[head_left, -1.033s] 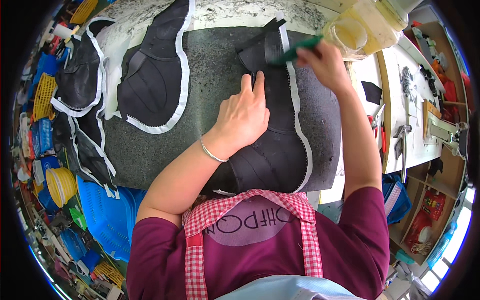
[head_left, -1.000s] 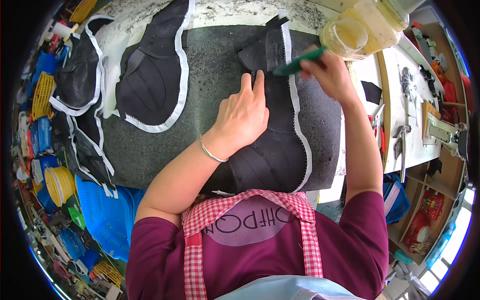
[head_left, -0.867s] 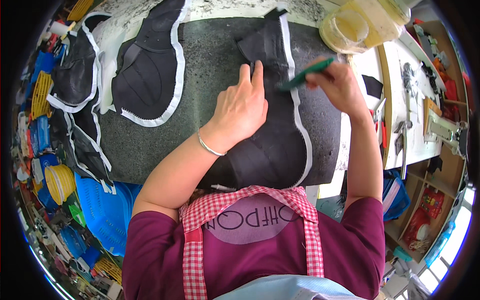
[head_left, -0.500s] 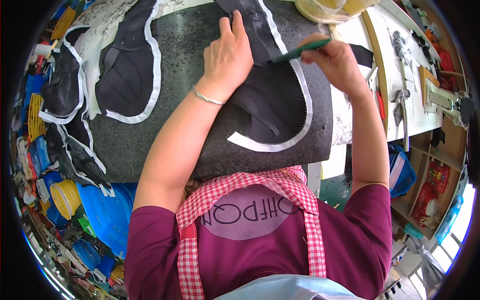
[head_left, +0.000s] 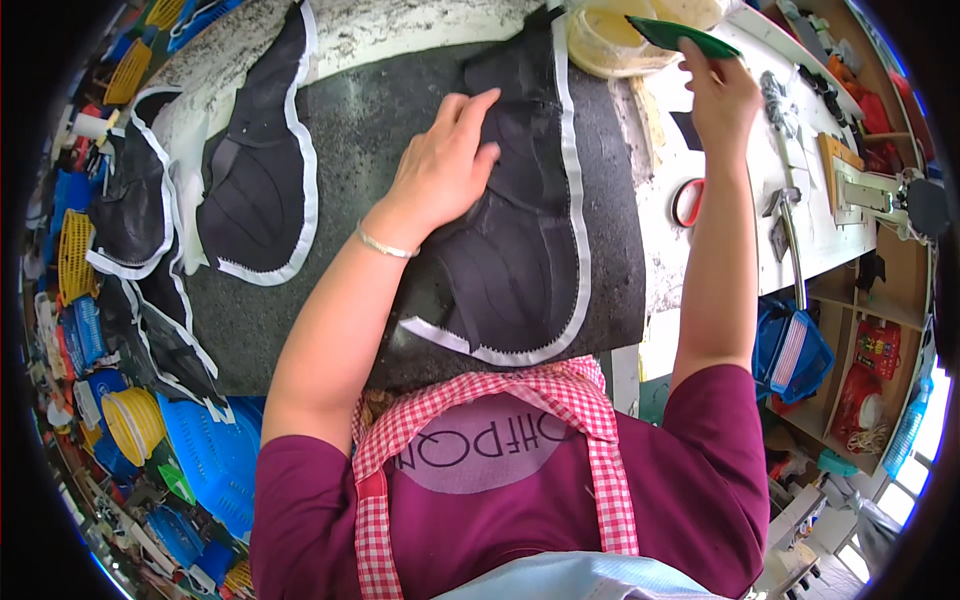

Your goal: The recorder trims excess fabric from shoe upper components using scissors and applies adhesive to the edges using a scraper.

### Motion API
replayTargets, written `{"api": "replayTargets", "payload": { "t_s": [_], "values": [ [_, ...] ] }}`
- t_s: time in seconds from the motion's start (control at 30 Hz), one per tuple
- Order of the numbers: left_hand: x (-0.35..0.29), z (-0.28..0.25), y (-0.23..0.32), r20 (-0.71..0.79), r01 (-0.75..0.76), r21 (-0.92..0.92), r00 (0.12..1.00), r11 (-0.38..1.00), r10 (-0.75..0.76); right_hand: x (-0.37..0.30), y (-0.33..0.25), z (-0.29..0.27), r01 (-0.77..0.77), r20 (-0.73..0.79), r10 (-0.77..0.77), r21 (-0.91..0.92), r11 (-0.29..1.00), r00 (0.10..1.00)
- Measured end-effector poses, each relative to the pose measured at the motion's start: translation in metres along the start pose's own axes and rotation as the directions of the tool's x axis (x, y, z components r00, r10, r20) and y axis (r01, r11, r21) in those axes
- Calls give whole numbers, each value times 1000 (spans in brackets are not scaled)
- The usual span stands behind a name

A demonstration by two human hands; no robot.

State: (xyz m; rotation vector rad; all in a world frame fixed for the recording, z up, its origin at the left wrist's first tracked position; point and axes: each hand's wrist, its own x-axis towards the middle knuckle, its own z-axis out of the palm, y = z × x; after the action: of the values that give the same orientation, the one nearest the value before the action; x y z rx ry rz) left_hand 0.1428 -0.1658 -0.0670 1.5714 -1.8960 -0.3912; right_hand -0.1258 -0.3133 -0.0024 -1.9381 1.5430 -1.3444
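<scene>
Pinched in right hand (head_left: 722, 95): one green spatula (head_left: 680, 37), over one yellowish tub (head_left: 612, 40). Left hand (head_left: 443, 170) open flat, pressing one black white-edged fabric piece (head_left: 520, 260); three similar pieces (head_left: 262, 190) further left.

place: small sewing or upholstery workshop
signs: cut black fabric panels (head_left: 255, 190) with white edging, glue-stained desk (head_left: 690, 250), red scissors (head_left: 688, 202), stacked plastic baskets (head_left: 75, 255)

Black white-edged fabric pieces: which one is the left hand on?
The rightmost piece, nearest the person; the left hand lies flat on its upper part. The other pieces lie untouched further left on the dark mat.
</scene>
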Motion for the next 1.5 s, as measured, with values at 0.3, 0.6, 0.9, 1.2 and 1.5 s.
{"api": "replayTargets", "payload": {
  "t_s": [0.3,0.6,0.9,1.2,1.5],
  "values": [
    [-50,-38,22,149,162,-147,979,976,-140,28,12,36,186,171,-138,-307,933,975],
    [-58,-59,28,273,359,-258,918,897,-289,39,40,33,-511,332,389,525,680,859],
    [-71,-47,21,140,239,-184,967,953,-215,-19,-30,121,-363,479,113,469,805,870],
    [-74,-44,21,96,234,-182,971,955,-220,-31,-50,110,-184,716,-59,257,949,696],
    [-73,-34,18,42,337,-241,941,910,-337,-66,-71,57,-60,773,-128,209,976,621]
  ]
}}
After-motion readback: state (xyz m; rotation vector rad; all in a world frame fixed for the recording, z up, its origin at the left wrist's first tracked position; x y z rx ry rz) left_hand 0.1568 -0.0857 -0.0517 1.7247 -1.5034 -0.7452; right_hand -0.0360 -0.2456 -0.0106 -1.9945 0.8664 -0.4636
